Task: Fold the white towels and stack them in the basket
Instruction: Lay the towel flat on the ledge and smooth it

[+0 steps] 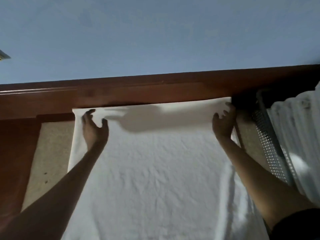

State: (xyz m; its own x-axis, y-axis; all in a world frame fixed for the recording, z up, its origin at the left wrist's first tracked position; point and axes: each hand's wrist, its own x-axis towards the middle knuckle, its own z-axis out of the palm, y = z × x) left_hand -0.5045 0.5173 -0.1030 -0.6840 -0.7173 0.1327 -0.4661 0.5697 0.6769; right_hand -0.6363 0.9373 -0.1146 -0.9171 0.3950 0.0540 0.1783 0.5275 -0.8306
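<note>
Two bare forearms reach from the near edge across a white towel point(155, 179), which lies spread flat and wrinkled on a speckled tabletop point(52, 149). At the towel's far left corner the left hand point(94, 129) rests with fingers spread and slightly bent. The view is too blurred to tell whether it pinches the cloth or only touches it. At the towel's far right corner the right hand point(223, 122) has its fingers curled round the edge of the cloth, holding it. The towel's far edge sits against a brown wooden rail point(155, 89), with a blue wall point(155, 32) beyond it. Just to the right of the towel stands a metal mesh basket point(265, 141), with ribbed white cloth point(294, 132) piled inside it.
</note>
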